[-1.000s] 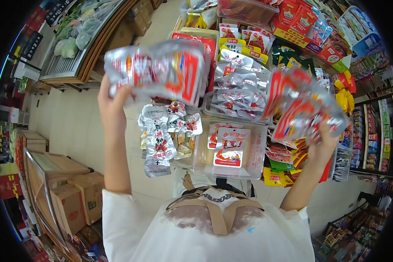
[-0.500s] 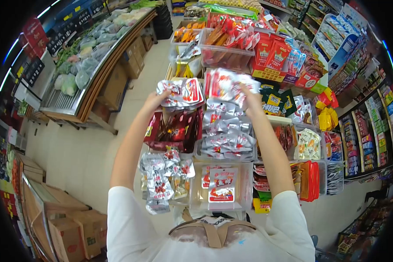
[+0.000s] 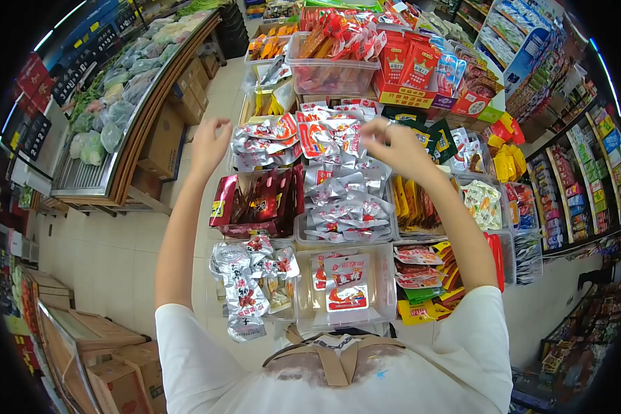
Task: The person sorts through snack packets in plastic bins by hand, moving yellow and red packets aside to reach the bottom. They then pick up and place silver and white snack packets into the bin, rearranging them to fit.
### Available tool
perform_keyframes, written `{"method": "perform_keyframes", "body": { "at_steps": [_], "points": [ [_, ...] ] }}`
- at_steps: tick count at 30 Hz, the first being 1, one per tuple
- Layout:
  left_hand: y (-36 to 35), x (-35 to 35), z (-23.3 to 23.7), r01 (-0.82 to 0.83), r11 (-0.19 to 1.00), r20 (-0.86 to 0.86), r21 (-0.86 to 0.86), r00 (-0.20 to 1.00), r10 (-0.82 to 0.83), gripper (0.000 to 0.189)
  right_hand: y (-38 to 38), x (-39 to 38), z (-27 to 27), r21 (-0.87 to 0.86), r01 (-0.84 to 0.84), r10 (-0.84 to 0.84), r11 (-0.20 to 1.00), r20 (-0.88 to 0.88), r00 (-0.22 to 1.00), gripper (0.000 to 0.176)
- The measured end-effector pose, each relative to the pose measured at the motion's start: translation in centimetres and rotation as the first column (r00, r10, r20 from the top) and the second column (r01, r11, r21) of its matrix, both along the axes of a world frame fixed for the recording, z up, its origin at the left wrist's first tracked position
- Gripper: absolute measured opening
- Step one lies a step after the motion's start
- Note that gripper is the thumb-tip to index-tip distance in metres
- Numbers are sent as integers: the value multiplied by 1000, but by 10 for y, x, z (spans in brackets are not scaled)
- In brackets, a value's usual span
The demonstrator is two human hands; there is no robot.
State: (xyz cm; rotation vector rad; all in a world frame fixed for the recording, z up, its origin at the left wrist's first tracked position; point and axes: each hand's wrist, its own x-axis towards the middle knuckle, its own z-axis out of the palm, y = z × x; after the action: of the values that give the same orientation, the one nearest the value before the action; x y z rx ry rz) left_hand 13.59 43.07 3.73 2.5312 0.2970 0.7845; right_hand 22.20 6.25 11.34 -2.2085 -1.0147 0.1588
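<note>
Red-and-white snack packets (image 3: 331, 134) lie in a loose pile at the upper middle, beside a second pile of similar packets (image 3: 265, 138) on the left. Just left of that second pile, my left hand (image 3: 212, 138) is raised with fingers curled apart and nothing in it. My right hand (image 3: 391, 143) hovers at the right edge of the middle pile, fingers bent and parted, holding nothing. Silver packets (image 3: 345, 207) fill a clear bin below. To their left sits a box of dark red packets (image 3: 262, 200).
A clear bin (image 3: 345, 317) near my body holds a few packets. Silver packets (image 3: 241, 293) stand left of it. Vegetable shelving (image 3: 117, 165) runs along the left, snack racks (image 3: 579, 172) along the right. Cardboard boxes (image 3: 124, 386) sit at lower left.
Both hands have let go of their packets and moved apart from them. The packets now rest on the two piles. The view has shifted slightly.
</note>
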Motion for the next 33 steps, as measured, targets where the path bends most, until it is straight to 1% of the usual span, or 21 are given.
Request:
{"method": "perform_keyframes", "body": {
  "at_steps": [2,3,4,5,7,8,9,10,11,13,14,16,17,19,21,24,27,29,31,33],
  "points": [
    [-34,0,35,150,988,231,-28,963,-140,18,-6,-39,12,-85,-276,266,957,-110,958,25],
    [-53,-2,47,146,989,231,-29,963,-136,18,-9,-54,9,-136,-419,417,898,-42,908,23],
    [-75,-5,58,233,970,237,-75,949,-210,17,-10,-70,10,-238,-491,461,838,-174,870,25],
    [-91,-6,63,318,941,247,-119,927,-282,15,-11,-82,6,-326,-524,471,787,-230,851,27],
    [-111,-3,55,445,896,244,-5,869,-430,13,-18,-96,-19,-459,-528,517,714,-162,840,28],
    [-123,-5,49,502,865,209,-25,848,-487,12,-21,-101,-28,-458,-528,516,716,-163,841,28],
    [-136,-9,46,557,829,174,-47,822,-543,11,-24,-105,-35,-501,-474,476,724,-134,869,28],
    [-148,-16,49,605,795,72,-40,795,-602,8,-26,-109,-39,-542,-418,435,729,-104,894,28],
    [-156,-19,42,652,757,76,40,753,-653,8,-29,-113,-39,-539,-416,431,732,-105,896,28],
    [-169,-30,36,696,704,7,140,710,-704,9,-33,-118,-38,-490,-349,389,799,-23,921,28],
    [-172,-35,33,706,687,-17,175,699,-715,10,-35,-119,-40,-488,-345,385,802,-20,923,28],
    [-180,-47,25,721,666,-39,192,683,-729,10,-40,-117,-42,-399,-337,378,853,26,926,29],
    [-181,-50,25,731,647,-56,215,671,-739,11,-41,-115,-42,-399,-323,375,858,57,925,29],
    [-184,-56,25,780,607,-202,151,626,-753,15,-44,-116,-46,-401,-420,425,814,-82,901,29],
    [-184,-59,19,789,590,-219,170,614,-758,19,-45,-114,-50,-418,-417,439,807,-47,897,29],
    [-185,-61,18,797,567,-190,207,601,-776,20,-44,-109,-49,-436,-430,449,791,-64,891,30],
    [-186,-63,15,816,549,-195,181,577,-793,20,-43,-108,-45,-445,-454,467,772,-87,880,31],
    [-188,-65,13,822,542,-185,176,568,-802,20,-44,-106,-54,-413,-473,493,778,-66,868,32],
    [-189,-63,2,831,504,-127,237,541,-831,16,-42,-107,-45,-468,-487,487,737,-133,863,32],
    [-190,-62,-5,839,501,-115,211,530,-840,19,-42,-107,-46,-452,-512,535,730,-88,840,31]
  ]
}}
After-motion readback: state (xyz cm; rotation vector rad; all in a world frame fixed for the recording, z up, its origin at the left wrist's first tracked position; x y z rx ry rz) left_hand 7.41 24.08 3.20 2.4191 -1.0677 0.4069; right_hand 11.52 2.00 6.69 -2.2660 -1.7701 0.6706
